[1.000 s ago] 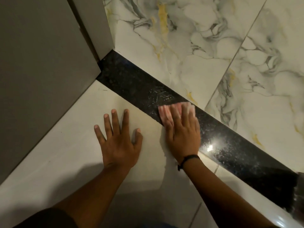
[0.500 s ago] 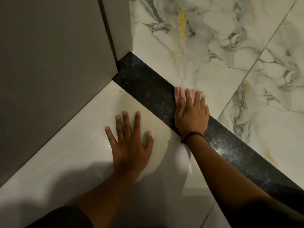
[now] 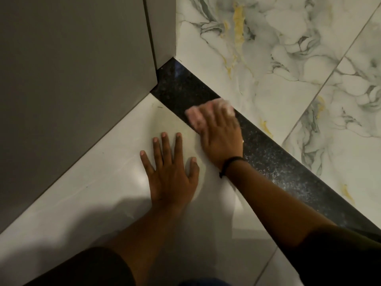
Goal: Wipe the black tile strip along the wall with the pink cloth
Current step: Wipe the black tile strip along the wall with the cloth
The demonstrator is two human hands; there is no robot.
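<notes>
The right hand [image 3: 219,135] presses the cloth [image 3: 195,117] flat onto the strip [image 3: 268,159], its fingers spread over the wad, blurred mid-stroke. The left hand [image 3: 170,172] lies open and empty, palm down on the pale floor [image 3: 82,203] beside it. A short stretch of strip remains between the cloth and the grey corner [image 3: 162,48]. Behind the wrist the strip looks speckled with pale residue, so wiping seems unfinished.
</notes>
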